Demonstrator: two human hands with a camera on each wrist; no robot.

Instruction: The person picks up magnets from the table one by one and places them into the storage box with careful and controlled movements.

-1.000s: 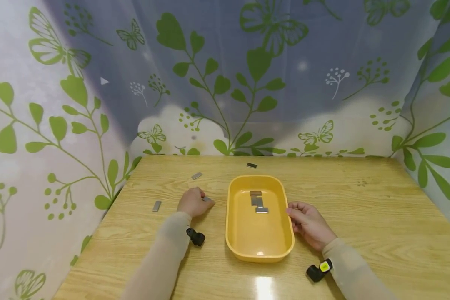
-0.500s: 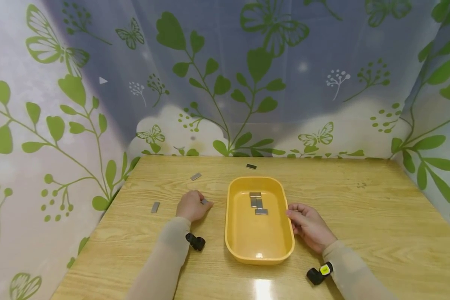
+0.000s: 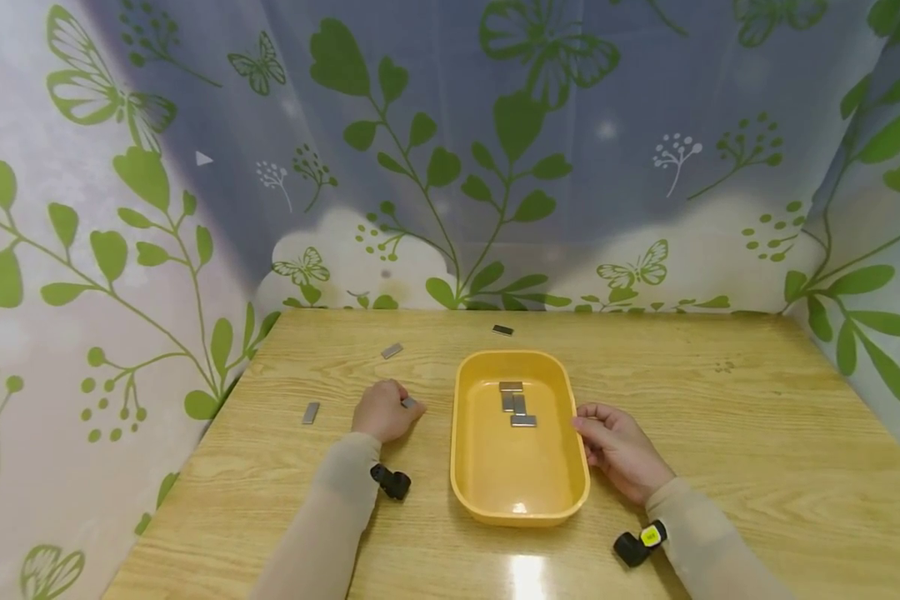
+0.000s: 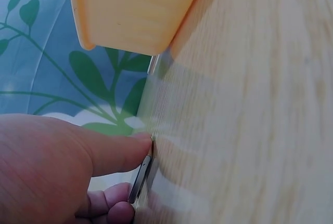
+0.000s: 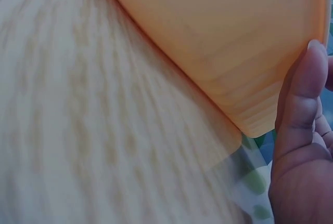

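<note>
My left hand is low over the table, left of a yellow plastic tray. Between its thumb and fingers it pinches a small flat silver metal block, close to the wooden surface. On the other side, my right hand holds the tray's right rim, the thumb up against the edge in the right wrist view. Inside the tray, several like metal blocks lie grouped toward the far half.
Loose on the wooden table are a silver block at the left, another silver block farther back, and a dark-topped block behind the tray. A printed leaf-pattern curtain borders the table's back edge.
Both hands and the tray stay nearly where they were, the left hand still at the same block. The head view has shifted slightly.
</note>
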